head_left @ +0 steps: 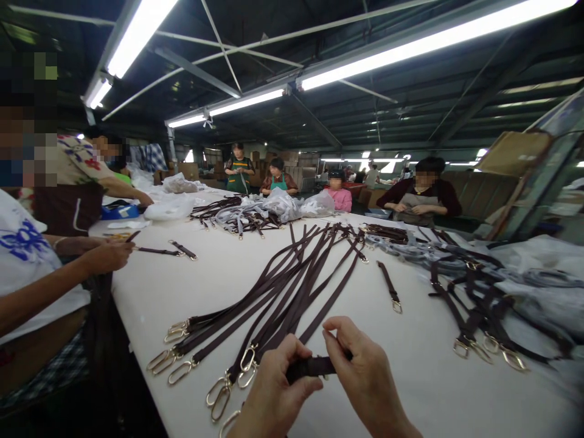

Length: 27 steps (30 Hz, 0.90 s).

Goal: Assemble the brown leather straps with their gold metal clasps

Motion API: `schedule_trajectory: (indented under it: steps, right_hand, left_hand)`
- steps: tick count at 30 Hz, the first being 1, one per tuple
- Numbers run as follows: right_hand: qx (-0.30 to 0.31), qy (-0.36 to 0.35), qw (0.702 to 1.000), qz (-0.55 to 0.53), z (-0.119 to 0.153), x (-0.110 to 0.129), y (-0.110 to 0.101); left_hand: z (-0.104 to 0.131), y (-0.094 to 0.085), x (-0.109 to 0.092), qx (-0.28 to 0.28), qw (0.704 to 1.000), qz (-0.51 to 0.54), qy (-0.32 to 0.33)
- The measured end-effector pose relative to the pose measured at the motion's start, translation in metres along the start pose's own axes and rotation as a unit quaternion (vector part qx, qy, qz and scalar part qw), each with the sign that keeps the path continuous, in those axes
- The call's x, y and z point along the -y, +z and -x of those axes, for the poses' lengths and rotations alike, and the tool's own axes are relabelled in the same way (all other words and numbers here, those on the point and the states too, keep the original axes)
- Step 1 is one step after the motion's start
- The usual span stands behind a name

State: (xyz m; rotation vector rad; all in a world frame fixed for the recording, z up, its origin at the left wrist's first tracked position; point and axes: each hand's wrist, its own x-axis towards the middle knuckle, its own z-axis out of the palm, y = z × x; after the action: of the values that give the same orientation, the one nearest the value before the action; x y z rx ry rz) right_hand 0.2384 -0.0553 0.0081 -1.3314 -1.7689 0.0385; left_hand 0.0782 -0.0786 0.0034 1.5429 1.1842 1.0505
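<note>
Near the front edge of the white table (378,377), my left hand (280,386) is closed on a short dark brown strap (314,366), thumb and fingers wrapped round it. My right hand (360,371) pinches the other end of the same strap, with its index finger bent above. Beyond and to the left of my hands lies a fanned bundle of long dark brown straps (292,286) with gold oval rings (182,372) at the near ends. A short strap with a gold clasp (387,283) lies apart on the right.
More dark straps with gold rings (469,316) and clear plastic bags (542,261) fill the right side. A grey-white heap of wrapped straps (269,210) sits at the back. People stand or sit around the table; a person's hands (109,252) hold a strap on the left.
</note>
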Motion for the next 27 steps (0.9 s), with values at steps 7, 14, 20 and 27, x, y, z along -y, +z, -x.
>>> schedule_trajectory:
  steps: [7, 14, 20, 27]
  right_hand:
    - [-0.022, -0.01, 1.0, -0.004, 0.002, 0.004, 0.001]
    - [0.076, 0.143, 0.968, -0.191, 0.004, 0.01, 0.006]
    - [0.282, 0.101, 0.897, -0.325, -0.008, 0.011, -0.016]
    - [0.305, 0.108, 0.879, -0.351, -0.005, 0.015, -0.02]
  left_hand:
    - [0.001, -0.003, -0.004, -0.026, 0.999, -0.005, 0.018]
    - [0.0, -0.006, 0.002, -0.03, 0.998, 0.059, -0.008]
    - [-0.002, -0.012, 0.017, -0.042, 0.988, 0.144, -0.022]
    - [0.001, -0.02, 0.016, -0.019, 0.988, 0.153, -0.008]
